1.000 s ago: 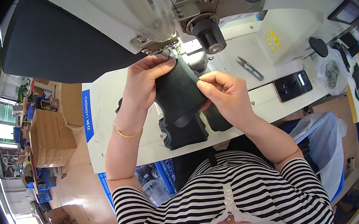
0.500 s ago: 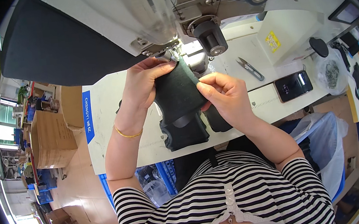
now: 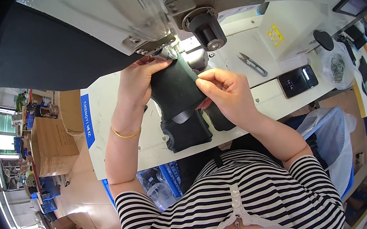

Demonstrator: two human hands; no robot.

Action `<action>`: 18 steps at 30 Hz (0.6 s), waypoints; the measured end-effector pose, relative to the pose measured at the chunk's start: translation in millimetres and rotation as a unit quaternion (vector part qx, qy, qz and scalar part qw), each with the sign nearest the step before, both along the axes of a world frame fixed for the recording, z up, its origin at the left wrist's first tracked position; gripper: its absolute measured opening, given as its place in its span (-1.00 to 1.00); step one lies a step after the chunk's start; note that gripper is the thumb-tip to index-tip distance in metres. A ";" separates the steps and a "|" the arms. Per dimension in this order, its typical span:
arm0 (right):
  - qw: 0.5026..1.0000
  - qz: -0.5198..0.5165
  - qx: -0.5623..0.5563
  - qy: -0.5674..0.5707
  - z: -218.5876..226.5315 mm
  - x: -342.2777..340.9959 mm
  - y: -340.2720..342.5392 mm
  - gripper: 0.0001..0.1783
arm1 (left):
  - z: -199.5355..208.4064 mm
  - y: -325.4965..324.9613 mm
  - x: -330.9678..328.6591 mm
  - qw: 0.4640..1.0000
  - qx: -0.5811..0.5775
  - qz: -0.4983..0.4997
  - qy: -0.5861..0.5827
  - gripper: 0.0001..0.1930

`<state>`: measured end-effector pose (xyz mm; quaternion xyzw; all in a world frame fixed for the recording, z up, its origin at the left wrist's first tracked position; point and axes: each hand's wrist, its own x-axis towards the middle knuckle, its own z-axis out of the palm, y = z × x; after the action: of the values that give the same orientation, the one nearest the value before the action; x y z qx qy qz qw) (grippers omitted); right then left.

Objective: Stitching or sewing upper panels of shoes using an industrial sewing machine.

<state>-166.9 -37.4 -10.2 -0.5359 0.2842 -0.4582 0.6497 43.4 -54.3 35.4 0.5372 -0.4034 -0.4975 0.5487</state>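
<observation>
A dark green-black piece of fabric lies under the head of a sewing machine, its far edge at the presser foot. My left hand pinches the fabric's far left edge close to the foot, with some fingertips hidden behind the machine. With thumb and forefinger closed, my right hand grips its right edge. More dark cloth pieces lie on the white machine table nearer to me, partly beneath the held piece. Another dark cloth bundle rests below my right hand.
Thread snips and a phone lie on the table at right. A clear plastic bag sits beyond the phone. A large dark panel hangs at upper left. Cardboard boxes stand on the floor at left.
The view has shifted slightly, so the machine sits a little higher and further left. Both hands keep their hold on the fabric, with little change in its position at the foot.
</observation>
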 end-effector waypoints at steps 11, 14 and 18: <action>0.999 0.036 0.013 0.018 -3.4 -7.0 12.9 -0.76 | 2.5 5.0 7.0 0.998 0.005 -0.050 -0.041 -0.85; 0.999 0.032 0.003 0.017 -3.1 -5.7 13.9 -0.77 | 2.8 5.0 3.9 0.998 -0.004 -0.046 -0.031 -0.85; 1.000 0.021 -0.006 0.017 -4.1 -5.5 13.3 -0.77 | 5.1 3.6 -0.3 0.997 -0.029 -0.047 -0.055 -0.86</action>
<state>-172.3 -24.1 -14.3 -0.5537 0.2811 -0.4365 0.6510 43.1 -50.7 40.4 0.5280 -0.4718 -0.4804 0.5175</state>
